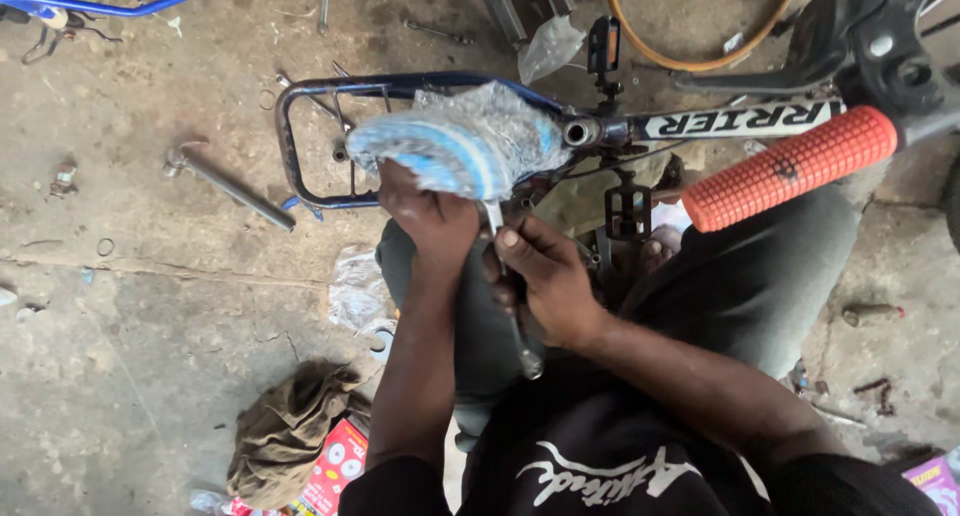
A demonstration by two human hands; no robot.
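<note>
My left hand (pixel 428 214) grips the underside of a bicycle saddle (pixel 455 146), blue and white and wrapped in clear plastic. My right hand (pixel 540 281) is closed around a metal spanner (pixel 517 328) whose upper end reaches up under the saddle, beside my left hand. The saddle sits over my lap, next to the open end of the bicycle frame tube (pixel 735 123). A black pedal (pixel 628 208) hangs just right of my hands. The saddle's clamp is hidden by my fingers.
A dark blue rear carrier rack (pixel 300 136) lies behind the saddle. An orange handlebar grip (pixel 790 166) juts in at right. A metal rod (pixel 230 186), loose nuts, a rag (pixel 285 431), a red carton (pixel 335 466) and an orange rim (pixel 700 36) lie on the concrete floor.
</note>
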